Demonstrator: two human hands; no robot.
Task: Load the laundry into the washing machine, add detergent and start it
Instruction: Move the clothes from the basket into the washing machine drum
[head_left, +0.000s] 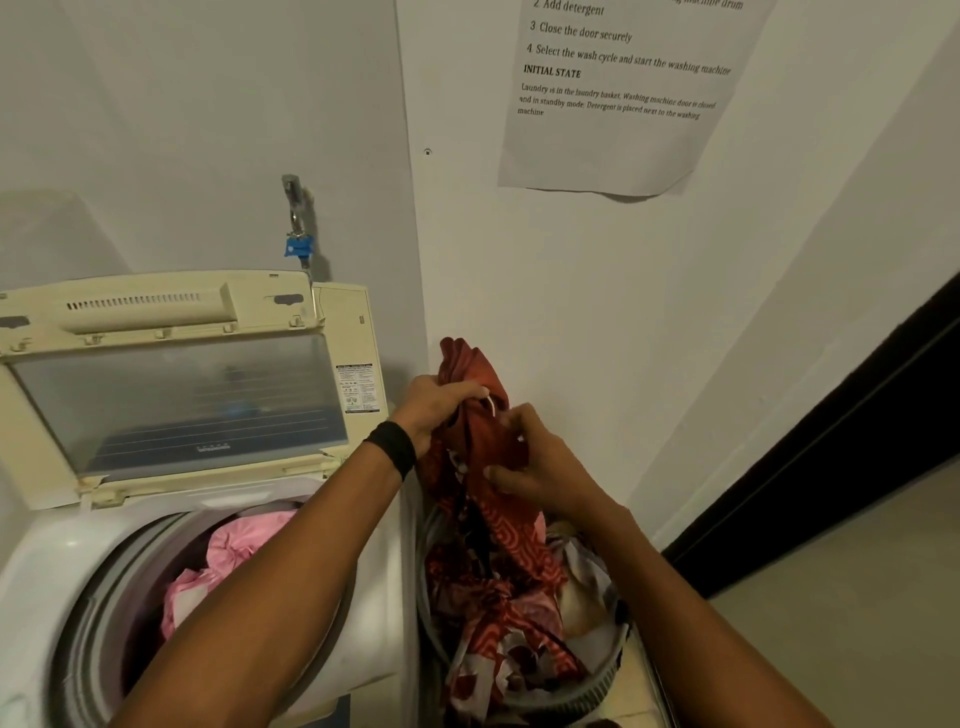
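Red patterned cloth (475, 415) bunched in both hands' grip.

Red patterned garment (485, 467) hung bunched above laundry basket (597, 686), right of open-lidded washing machine (62, 561); pink clothes (228, 561) lay in drum.

Home laundry nook: washing machine (62, 561), wall tap (297, 218)
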